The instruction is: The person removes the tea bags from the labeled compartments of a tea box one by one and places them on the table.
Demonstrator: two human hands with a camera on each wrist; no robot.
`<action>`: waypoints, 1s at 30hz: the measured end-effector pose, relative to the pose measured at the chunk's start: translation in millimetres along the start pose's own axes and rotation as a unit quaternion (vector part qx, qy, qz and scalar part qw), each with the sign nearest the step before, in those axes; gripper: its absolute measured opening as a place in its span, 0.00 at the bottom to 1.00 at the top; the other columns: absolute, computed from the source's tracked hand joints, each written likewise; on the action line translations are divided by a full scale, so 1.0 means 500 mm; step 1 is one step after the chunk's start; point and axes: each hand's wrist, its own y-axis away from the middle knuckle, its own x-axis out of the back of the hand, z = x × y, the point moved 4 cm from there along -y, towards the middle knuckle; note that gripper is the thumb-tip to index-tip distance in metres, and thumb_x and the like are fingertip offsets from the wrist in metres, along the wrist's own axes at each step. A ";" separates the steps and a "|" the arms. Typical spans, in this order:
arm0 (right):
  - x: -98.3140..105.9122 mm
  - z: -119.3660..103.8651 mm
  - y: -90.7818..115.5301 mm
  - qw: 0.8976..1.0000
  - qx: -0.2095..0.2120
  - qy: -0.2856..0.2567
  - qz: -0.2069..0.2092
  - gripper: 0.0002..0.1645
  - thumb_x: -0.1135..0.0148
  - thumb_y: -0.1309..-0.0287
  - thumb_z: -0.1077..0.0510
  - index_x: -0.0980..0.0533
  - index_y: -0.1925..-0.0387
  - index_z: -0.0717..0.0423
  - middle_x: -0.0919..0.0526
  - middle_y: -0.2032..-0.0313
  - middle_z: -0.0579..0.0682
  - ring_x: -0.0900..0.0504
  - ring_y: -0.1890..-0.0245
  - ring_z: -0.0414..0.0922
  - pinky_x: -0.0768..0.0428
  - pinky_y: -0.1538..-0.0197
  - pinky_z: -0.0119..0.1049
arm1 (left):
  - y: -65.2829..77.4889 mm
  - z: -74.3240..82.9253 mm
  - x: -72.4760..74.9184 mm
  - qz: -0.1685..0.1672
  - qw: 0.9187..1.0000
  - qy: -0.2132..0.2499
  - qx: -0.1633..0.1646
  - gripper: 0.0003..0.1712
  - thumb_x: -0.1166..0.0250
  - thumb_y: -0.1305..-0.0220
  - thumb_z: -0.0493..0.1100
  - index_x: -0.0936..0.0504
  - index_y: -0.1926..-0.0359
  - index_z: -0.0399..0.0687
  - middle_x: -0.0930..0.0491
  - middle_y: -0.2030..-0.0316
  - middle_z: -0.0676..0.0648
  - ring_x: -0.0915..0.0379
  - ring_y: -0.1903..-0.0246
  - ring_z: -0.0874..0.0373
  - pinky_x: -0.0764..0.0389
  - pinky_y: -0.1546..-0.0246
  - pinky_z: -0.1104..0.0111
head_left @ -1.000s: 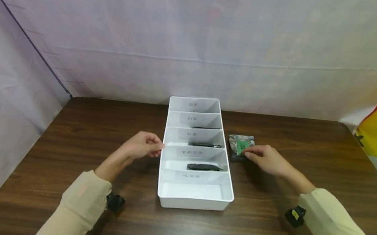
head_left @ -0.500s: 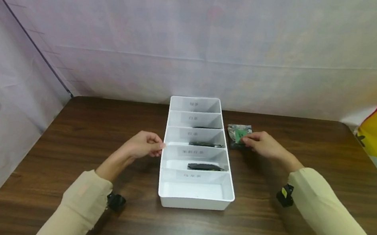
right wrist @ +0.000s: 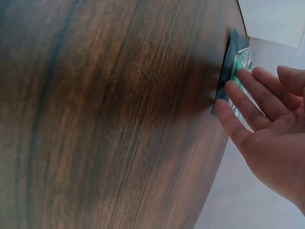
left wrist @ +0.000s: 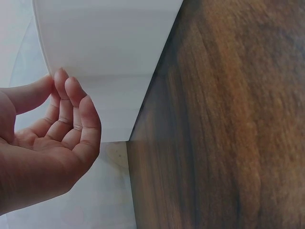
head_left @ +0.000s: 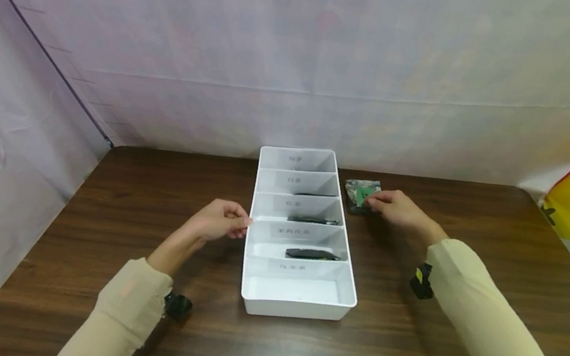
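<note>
With fingers and thumb of the left hand [head_left: 219, 219], pinches the left rim of the white tray [head_left: 296, 310]; with near-straight fingers of the right hand [head_left: 402, 209], touches, without grasping, the green-labelled packet [head_left: 361, 196], seemingly on the bench [head_left: 376, 349] just right of the tray. Already has, counting from the tray's near end, a second-compartment packet [head_left: 313, 254], a third-compartment packet [head_left: 314, 220] and a dark sliver [head_left: 317, 195] in the fourth. Probably has one packet left to place. Can't make out the tray's farthest floor or read the printed labels [head_left: 294, 232].

Print [head_left: 363, 196] on the packet [head_left: 353, 190] seems too small to read
</note>
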 end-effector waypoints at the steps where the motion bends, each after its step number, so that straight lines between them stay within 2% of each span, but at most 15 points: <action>1: 0.000 0.000 -0.002 1.000 0.000 0.001 0.002 0.18 0.54 0.33 0.59 0.28 0.52 0.71 0.25 0.60 0.61 0.29 0.60 0.52 0.30 0.59 0.40 | 0.000 0.000 0.000 -0.001 1.000 -0.001 -0.001 0.07 0.42 0.38 0.33 0.26 0.71 0.30 0.27 0.83 0.51 0.29 0.80 0.62 0.24 0.70 0.64; 11: 0.001 -0.001 -0.011 0.999 0.028 0.035 0.024 0.18 0.55 0.34 0.62 0.29 0.51 0.72 0.26 0.53 0.66 0.30 0.55 0.55 0.32 0.51 0.49 | -0.003 -0.003 -0.001 0.000 1.000 -0.002 -0.003 0.07 0.42 0.38 0.33 0.26 0.70 0.28 0.26 0.83 0.50 0.29 0.80 0.62 0.23 0.71 0.66; 18: 0.000 0.001 -0.008 0.997 0.038 0.053 0.030 0.18 0.54 0.34 0.60 0.29 0.50 0.71 0.27 0.50 0.68 0.32 0.47 0.59 0.37 0.43 0.54 | -0.005 -0.006 -0.002 0.000 1.000 0.002 -0.001 0.07 0.42 0.38 0.33 0.26 0.70 0.29 0.26 0.83 0.50 0.29 0.80 0.62 0.24 0.71 0.67; 21: 0.002 0.003 -0.005 0.998 0.038 0.045 0.028 0.19 0.54 0.33 0.59 0.29 0.49 0.71 0.27 0.50 0.67 0.32 0.48 0.58 0.36 0.45 0.54 | -0.005 -0.006 -0.002 0.000 1.000 0.002 -0.001 0.07 0.42 0.38 0.33 0.26 0.70 0.29 0.27 0.83 0.50 0.29 0.80 0.63 0.23 0.71 0.67; 25: 0.007 0.002 0.002 0.999 0.018 0.024 0.016 0.21 0.54 0.33 0.57 0.31 0.47 0.70 0.27 0.51 0.66 0.30 0.52 0.56 0.32 0.49 0.52 | -0.006 -0.006 -0.003 0.002 1.000 0.003 0.003 0.07 0.42 0.38 0.33 0.26 0.70 0.29 0.27 0.83 0.51 0.30 0.80 0.63 0.23 0.71 0.66; 30: 0.017 -0.012 0.016 1.000 0.009 0.003 0.000 0.22 0.54 0.33 0.56 0.32 0.46 0.70 0.26 0.53 0.67 0.27 0.53 0.58 0.28 0.52 0.50 | -0.005 -0.006 -0.002 0.006 1.000 0.003 0.004 0.07 0.42 0.39 0.33 0.25 0.70 0.30 0.27 0.83 0.51 0.30 0.80 0.63 0.24 0.71 0.66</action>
